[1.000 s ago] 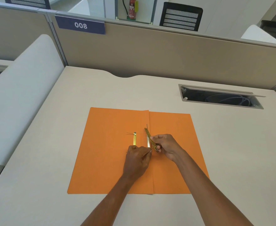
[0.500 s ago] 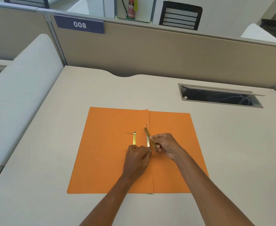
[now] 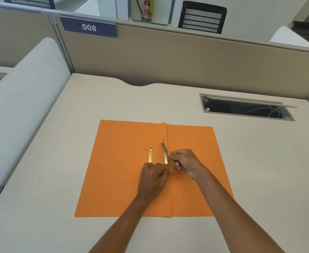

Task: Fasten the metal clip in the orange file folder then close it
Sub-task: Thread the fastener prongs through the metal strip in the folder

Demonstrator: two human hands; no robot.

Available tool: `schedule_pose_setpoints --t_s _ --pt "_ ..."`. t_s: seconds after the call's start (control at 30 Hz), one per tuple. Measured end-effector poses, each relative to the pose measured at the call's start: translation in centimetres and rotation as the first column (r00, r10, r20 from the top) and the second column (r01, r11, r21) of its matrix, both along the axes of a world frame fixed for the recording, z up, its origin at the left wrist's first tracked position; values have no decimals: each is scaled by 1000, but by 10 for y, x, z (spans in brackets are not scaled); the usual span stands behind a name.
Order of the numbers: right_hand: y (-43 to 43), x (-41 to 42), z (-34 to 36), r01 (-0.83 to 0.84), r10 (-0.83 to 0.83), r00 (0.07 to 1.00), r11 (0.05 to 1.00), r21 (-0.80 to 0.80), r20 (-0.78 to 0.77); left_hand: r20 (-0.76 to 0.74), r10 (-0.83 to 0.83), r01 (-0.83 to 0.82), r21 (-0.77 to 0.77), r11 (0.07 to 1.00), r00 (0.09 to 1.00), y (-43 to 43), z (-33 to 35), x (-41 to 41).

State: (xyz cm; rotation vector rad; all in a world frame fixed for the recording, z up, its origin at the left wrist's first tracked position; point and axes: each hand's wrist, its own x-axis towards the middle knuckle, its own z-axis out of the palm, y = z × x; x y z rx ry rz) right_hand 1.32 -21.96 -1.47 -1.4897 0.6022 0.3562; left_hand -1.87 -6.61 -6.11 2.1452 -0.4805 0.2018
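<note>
An orange file folder point(image 3: 117, 179) lies open and flat on the desk, its fold running down the middle. Near the fold are the brass parts of the metal clip: one strip point(image 3: 150, 155) lies flat on the left leaf, a second strip point(image 3: 165, 157) lies along the fold. My right hand point(image 3: 185, 163) pinches a third brass bar point(image 3: 166, 152), tilted with its far end raised above the fold. My left hand point(image 3: 153, 177) rests on the folder just below the strips, fingertips pinched on a thin metal prong at the near end of the clip.
The cream desk point(image 3: 259, 161) is bounded by a beige partition point(image 3: 168, 61) behind and a padded divider point(image 3: 18, 106) on the left. An open cable slot point(image 3: 246, 109) sits at the back right.
</note>
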Motion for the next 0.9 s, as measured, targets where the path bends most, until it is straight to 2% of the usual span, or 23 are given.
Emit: schedule_pose_setpoints --t_s 0.4,0.67,0.9 --pt "0 0 2 11 -11 1000 1000 -9 -5 11 -31 31 18 999 999 0 3 1" --pt "0 0 4 12 -12 1000 1000 0 -3 -50 -35 29 -111 993 998 -1 3 -1" --pt "0 0 6 7 -7 1000 1000 3 10 -89 -30 16 -157 987 996 -5 6 -1"
